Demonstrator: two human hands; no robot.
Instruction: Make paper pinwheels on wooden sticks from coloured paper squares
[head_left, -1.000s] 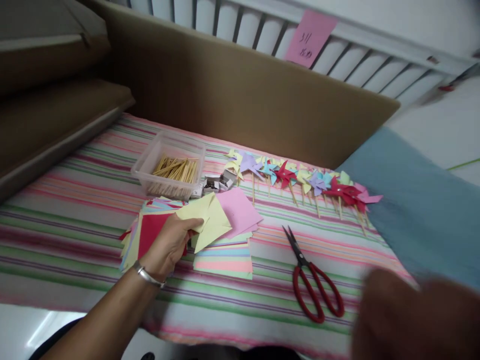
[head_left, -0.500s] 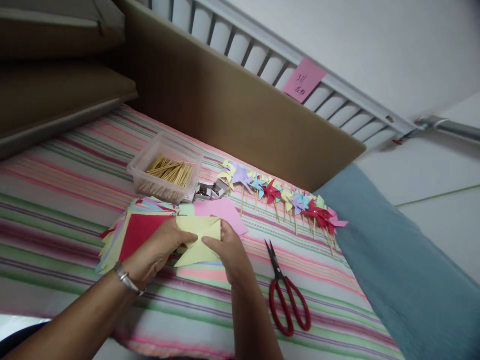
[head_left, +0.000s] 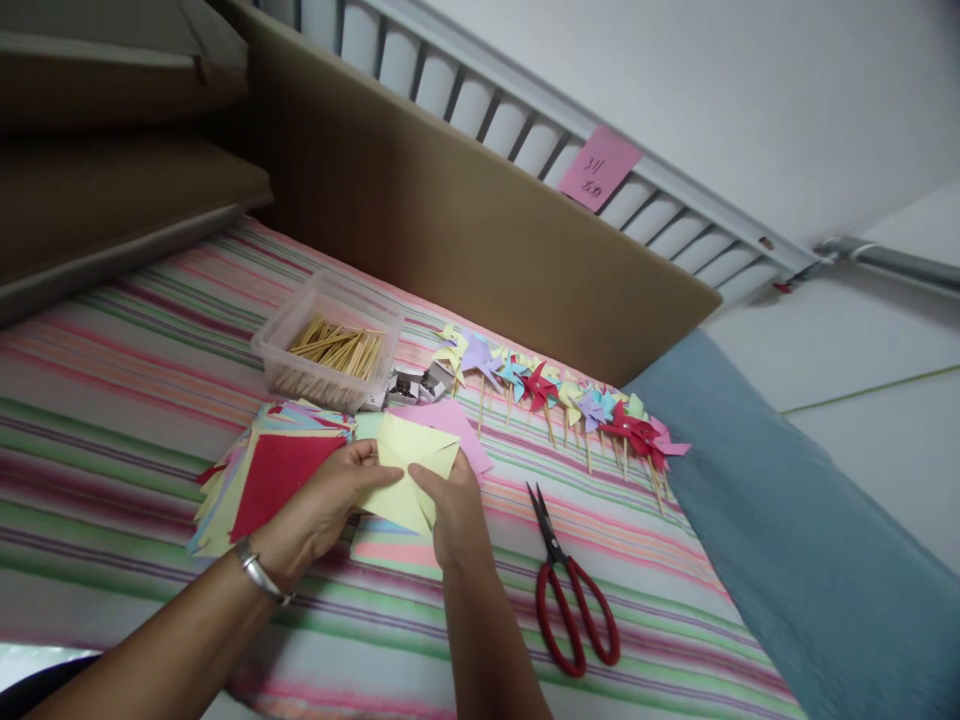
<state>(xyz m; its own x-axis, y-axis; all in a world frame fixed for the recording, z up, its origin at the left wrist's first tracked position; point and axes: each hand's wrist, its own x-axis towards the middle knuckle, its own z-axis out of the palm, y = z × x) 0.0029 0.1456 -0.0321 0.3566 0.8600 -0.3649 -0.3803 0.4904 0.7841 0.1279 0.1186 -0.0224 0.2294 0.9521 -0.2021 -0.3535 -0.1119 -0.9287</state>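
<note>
The left hand [head_left: 330, 497] extends from the lower left, the right hand [head_left: 459, 508] from below; each pinches one side of the yellow paper [head_left: 406, 498], thumbs [head_left: 386, 476] nearly meeting on its face, above coloured sheets [head_left: 396, 549] on the striped cloth [head_left: 367, 640]

Left fingers [head_left: 386, 477] and right fingers [head_left: 426, 480] — pinching, nearly touching each other.

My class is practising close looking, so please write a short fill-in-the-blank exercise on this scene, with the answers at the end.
1. The left hand and right hand hold a pale ____ paper sheet.
2. The silver-coloured bracelet is worn on the ____ arm.
3. In the picture, the scissors lie to the ____ of the right hand.
4. The top sheet of the stack by the left hand is ____.

Missing words: yellow; left; right; red.
</note>
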